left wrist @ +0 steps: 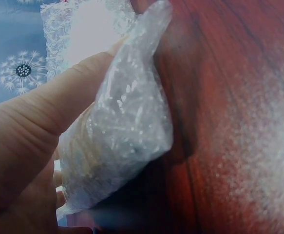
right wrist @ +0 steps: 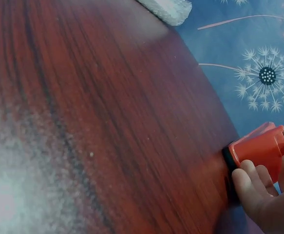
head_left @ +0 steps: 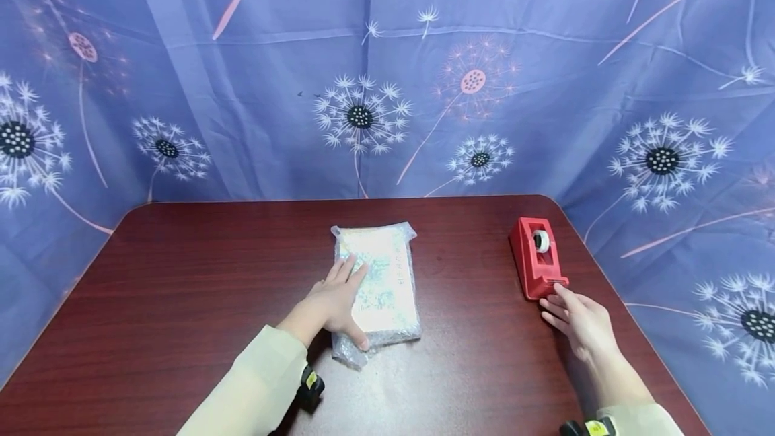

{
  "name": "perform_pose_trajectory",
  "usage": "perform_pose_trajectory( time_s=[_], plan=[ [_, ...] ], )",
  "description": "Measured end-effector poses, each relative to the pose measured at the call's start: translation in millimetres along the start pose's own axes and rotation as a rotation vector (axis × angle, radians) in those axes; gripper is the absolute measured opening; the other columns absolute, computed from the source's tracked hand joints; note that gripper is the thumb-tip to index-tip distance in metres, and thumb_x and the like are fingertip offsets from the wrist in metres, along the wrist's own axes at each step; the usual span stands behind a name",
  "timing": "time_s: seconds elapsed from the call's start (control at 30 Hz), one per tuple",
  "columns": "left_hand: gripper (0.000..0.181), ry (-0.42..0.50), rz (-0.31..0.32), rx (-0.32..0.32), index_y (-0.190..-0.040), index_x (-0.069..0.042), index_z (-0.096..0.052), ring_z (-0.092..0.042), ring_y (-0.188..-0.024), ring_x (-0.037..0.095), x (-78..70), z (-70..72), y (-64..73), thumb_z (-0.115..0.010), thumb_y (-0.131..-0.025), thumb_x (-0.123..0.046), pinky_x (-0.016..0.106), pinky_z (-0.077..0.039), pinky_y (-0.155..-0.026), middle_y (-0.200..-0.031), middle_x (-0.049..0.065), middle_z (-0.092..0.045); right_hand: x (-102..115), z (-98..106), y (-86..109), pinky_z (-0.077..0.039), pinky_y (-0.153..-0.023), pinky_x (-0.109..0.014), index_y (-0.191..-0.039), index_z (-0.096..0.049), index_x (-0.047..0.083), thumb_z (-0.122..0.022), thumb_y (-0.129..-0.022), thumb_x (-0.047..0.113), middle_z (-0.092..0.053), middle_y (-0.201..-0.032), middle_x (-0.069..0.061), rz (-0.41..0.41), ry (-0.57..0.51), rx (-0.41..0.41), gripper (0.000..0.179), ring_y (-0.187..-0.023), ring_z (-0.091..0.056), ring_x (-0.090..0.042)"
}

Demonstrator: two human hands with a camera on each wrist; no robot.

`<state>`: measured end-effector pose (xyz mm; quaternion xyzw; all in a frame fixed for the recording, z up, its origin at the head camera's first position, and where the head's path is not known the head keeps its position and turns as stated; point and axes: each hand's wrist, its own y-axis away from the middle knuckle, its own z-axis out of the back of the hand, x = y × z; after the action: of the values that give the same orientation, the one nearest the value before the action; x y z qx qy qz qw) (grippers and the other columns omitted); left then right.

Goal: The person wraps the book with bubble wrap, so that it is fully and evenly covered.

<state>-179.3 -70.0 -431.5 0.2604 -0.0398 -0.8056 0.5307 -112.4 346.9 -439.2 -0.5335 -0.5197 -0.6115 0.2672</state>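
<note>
A book-like flat item in bubble wrap (head_left: 387, 281), with a pale printed cover, lies on the table. My left hand (head_left: 333, 301) rests over its left side, fingers spread on the cover and thumb at the near edge. The crumpled end of the wrap (left wrist: 132, 112) bulges beside that thumb in the left wrist view. To the right stands a red tape dispenser (head_left: 528, 261) holding a small roll of tape (head_left: 542, 241). My right hand (head_left: 581, 321) reaches its front end, one fingertip right at the cutter and the other fingers loosely bent against the front.
The dark red wooden table (head_left: 212, 274) has rounded far corners. Blue cloth with a dandelion print (head_left: 272, 86) hangs behind it and along both sides. The dispenser stands close to the table's right edge.
</note>
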Motion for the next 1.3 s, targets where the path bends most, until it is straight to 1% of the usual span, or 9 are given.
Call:
perform_pose_trajectory(
  time_s=[0.07,0.17,0.3,0.47,0.7,0.9,1.1,1.2,1.3],
  plan=[
    [0.138,-0.001,-0.001,-0.001,-0.154,-0.020,-0.007,0.005,-0.147,0.031,0.0,0.1,-0.1,-0.088,-0.047,-0.056,0.063,-0.019,-0.111,-0.160,0.008,0.008,0,-2,0.1,-0.058,-0.069,-0.024,-0.082,-0.061,0.015,-0.063,-0.090,0.033,-0.066,-0.073,0.008,0.003,0.018,-0.035,0.020,-0.075,-0.068,-0.003],
    [0.138,-0.003,-0.002,-0.001,-0.154,-0.020,-0.008,0.005,-0.147,0.031,0.3,-0.3,-0.4,-0.088,-0.047,-0.057,0.063,-0.020,-0.111,-0.160,0.008,0.008,-1,-4,-0.7,-0.057,-0.067,-0.021,-0.072,-0.061,0.017,-0.063,-0.090,0.032,-0.059,-0.068,0.009,0.017,0.060,-0.121,0.024,-0.072,-0.062,0.001],
    [0.138,0.001,-0.008,-0.004,-0.154,-0.020,-0.008,0.004,-0.147,0.032,0.5,-1.0,-1.0,-0.088,-0.047,-0.056,0.063,-0.020,-0.111,-0.160,0.009,0.007,-4,-5,-1.5,-0.054,-0.066,-0.018,-0.065,-0.061,0.019,-0.063,-0.090,0.032,-0.054,-0.068,0.009,0.030,0.114,-0.205,0.028,-0.074,-0.055,-0.002],
    [0.139,0.001,-0.009,-0.005,-0.154,-0.021,-0.008,0.005,-0.147,0.031,1.2,-1.7,-1.7,-0.088,-0.046,-0.057,0.063,-0.020,-0.111,-0.160,0.008,0.008,-5,-3,-1.5,-0.053,-0.067,-0.018,-0.066,-0.062,0.021,-0.064,-0.089,0.035,-0.055,-0.073,0.014,0.024,0.142,-0.204,0.027,-0.076,-0.055,-0.001],
    [0.140,-0.001,-0.014,-0.010,-0.154,-0.021,-0.007,0.006,-0.147,0.031,1.8,-2.4,-2.6,-0.087,-0.046,-0.058,0.063,-0.020,-0.111,-0.160,0.008,0.009,1,-3,-0.5,-0.053,-0.064,-0.019,-0.065,-0.062,0.022,-0.062,-0.090,0.035,-0.058,-0.071,0.017,-0.001,0.167,-0.188,0.028,-0.072,-0.059,0.001],
    [0.140,-0.007,-0.015,-0.013,-0.154,-0.021,-0.006,0.006,-0.147,0.031,2.5,-1.4,-2.5,-0.087,-0.046,-0.058,0.063,-0.020,-0.111,-0.160,0.008,0.009,8,-5,-1.5,-0.053,-0.065,-0.020,-0.076,-0.060,0.025,-0.058,-0.093,0.030,-0.060,-0.071,0.018,-0.042,0.173,-0.138,0.017,-0.071,-0.061,0.004],
    [0.139,-0.008,-0.009,-0.018,-0.154,-0.020,-0.008,0.005,-0.147,0.032,3.1,-0.6,-2.2,-0.088,-0.046,-0.057,0.063,-0.022,-0.110,-0.160,0.009,0.007,10,-7,-4.7,-0.054,-0.065,-0.020,-0.078,-0.059,0.024,-0.053,-0.093,0.025,-0.060,-0.070,0.019,-0.052,0.204,-0.123,0.016,-0.070,-0.061,0.005],
    [0.139,-0.001,-0.008,-0.016,-0.154,-0.020,-0.008,0.005,-0.147,0.032,3.0,-1.2,-2.0,-0.088,-0.046,-0.057,0.063,-0.023,-0.110,-0.160,0.009,0.007,9,-7,-5.9,-0.053,-0.066,-0.020,-0.093,-0.059,0.014,-0.052,-0.093,0.024,-0.058,-0.072,0.018,-0.060,0.218,-0.125,0.012,-0.071,-0.061,0.004],
    [0.139,0.017,-0.016,-0.012,-0.154,-0.020,-0.008,0.006,-0.147,0.032,2.6,-2.2,-1.5,-0.088,-0.047,-0.056,0.064,-0.021,-0.110,-0.160,0.009,0.008,7,-7,-5.7,-0.053,-0.066,-0.018,-0.114,-0.051,0.004,-0.052,-0.094,0.025,-0.057,-0.073,0.019,-0.057,0.250,-0.120,0.029,-0.072,-0.060,0.005]
  ],
)
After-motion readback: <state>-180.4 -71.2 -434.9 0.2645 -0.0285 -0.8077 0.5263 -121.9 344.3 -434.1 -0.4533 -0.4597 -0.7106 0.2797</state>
